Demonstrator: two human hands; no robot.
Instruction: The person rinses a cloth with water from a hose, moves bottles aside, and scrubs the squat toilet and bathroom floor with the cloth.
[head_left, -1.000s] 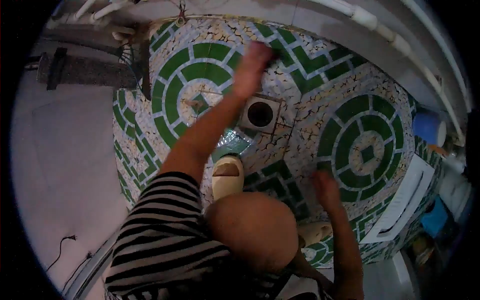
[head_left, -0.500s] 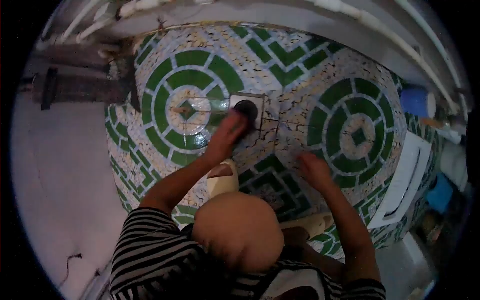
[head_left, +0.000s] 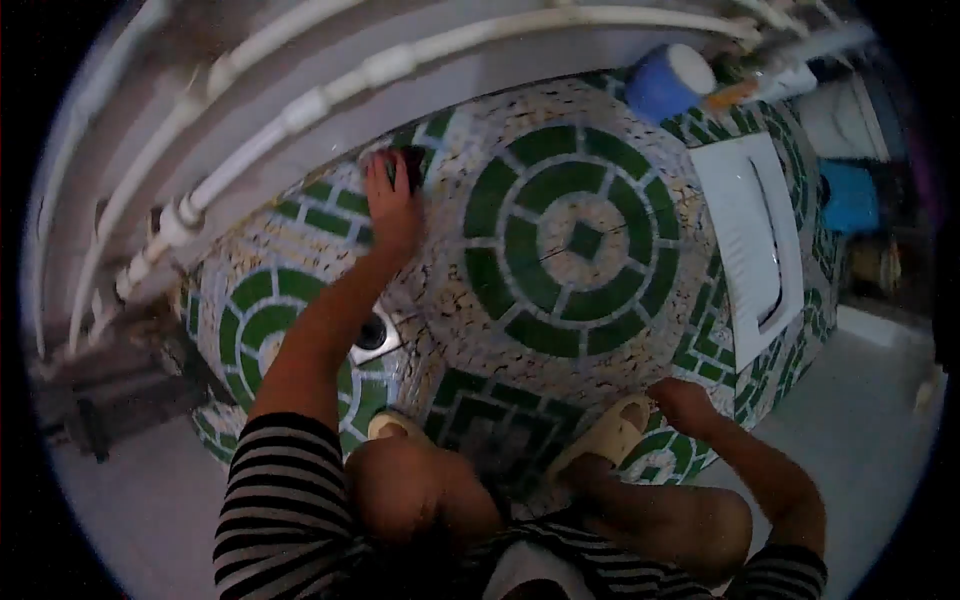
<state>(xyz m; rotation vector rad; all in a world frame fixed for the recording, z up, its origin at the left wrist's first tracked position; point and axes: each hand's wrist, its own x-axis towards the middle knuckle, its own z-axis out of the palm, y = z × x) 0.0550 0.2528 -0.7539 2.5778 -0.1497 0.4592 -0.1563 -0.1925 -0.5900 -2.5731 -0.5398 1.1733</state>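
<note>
My left hand [head_left: 395,205] reaches to the floor near the wall. Its fingers are closed around a small dark object [head_left: 415,165], mostly hidden by the fingers, whose kind I cannot make out. Behind my left forearm, a square metal floor drain [head_left: 382,345] with a dark round opening is set in the tiles. My right hand [head_left: 685,405] hangs beside my right slipper [head_left: 610,440], fingers curled in, with nothing visible in it. Green and cream patterned tiles [head_left: 585,240] cover the floor around both hands.
White pipes [head_left: 390,65] run along the wall. A blue bucket [head_left: 660,85] stands at the far corner. To the right are a white squat toilet [head_left: 745,240] and a bright blue container [head_left: 848,197]. A dark pipe [head_left: 130,415] lies at left.
My left hand has moved from the drain to the floor by the wall, the dark object in its grip. My right hand has come nearer my right slipper. The view has swung right.
</note>
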